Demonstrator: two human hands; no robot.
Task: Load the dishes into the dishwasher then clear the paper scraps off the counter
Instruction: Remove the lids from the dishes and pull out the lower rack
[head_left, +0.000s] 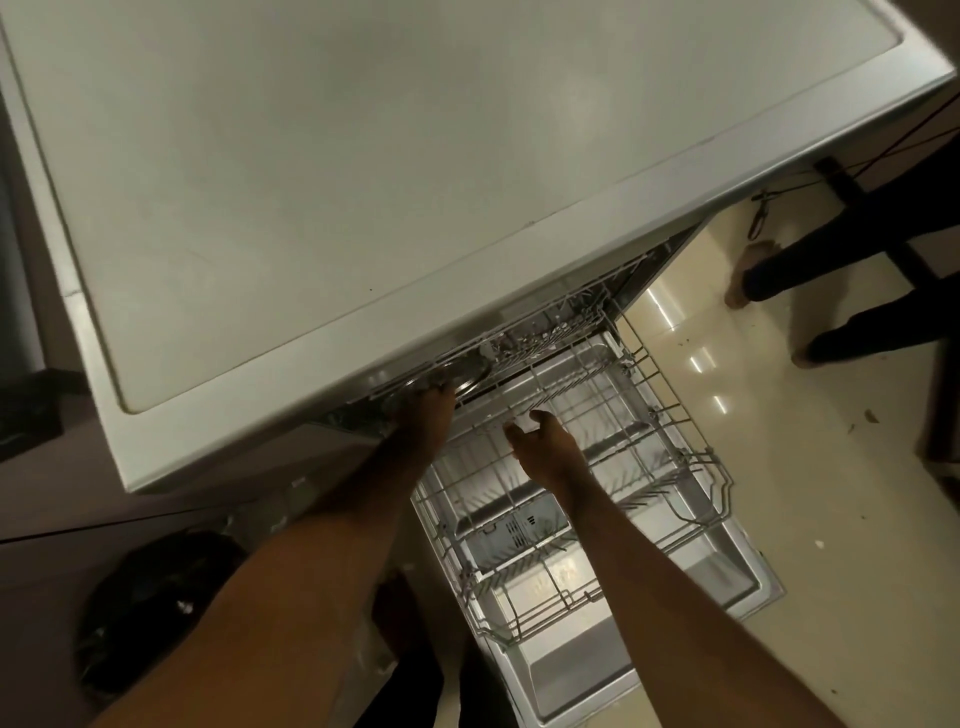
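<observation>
Plainly the biggest thing in view is the dishwasher (363, 182), whose flat white top fills the upper half of the picture. To the right and below it lies a pale, glossy floor (779, 467), dotted with a few dark specks. The dishwasher's door (571, 680) is folded down flat, its inner side facing up. A wire rack (670, 447) is drawn out over the door, with the door's inner panel showing through the wires. A second, upper rack (550, 332) sits just inside the opening, mostly under the edge of the top.

At lower left a black bag (156, 613) sits beside the machine (its contents cannot be made out). At right stand another person's legs (857, 244) in dark trousers, feet bare, well apart from the door.

Both of the wearer's bare arms reach forward. The left hand (423, 415) goes up under the top's front edge to the upper rack, next to a metal rim (470, 387), round and partly hidden (probably a dish lying in that rack). Its fingers are tucked under the edge, so I cannot tell whether they are apart or closed. The right hand (545, 452) is over the drawn-out rack near its back, with fingers and thumb curled in and pinching a small white piece (525, 425) at the rack's wires.
</observation>
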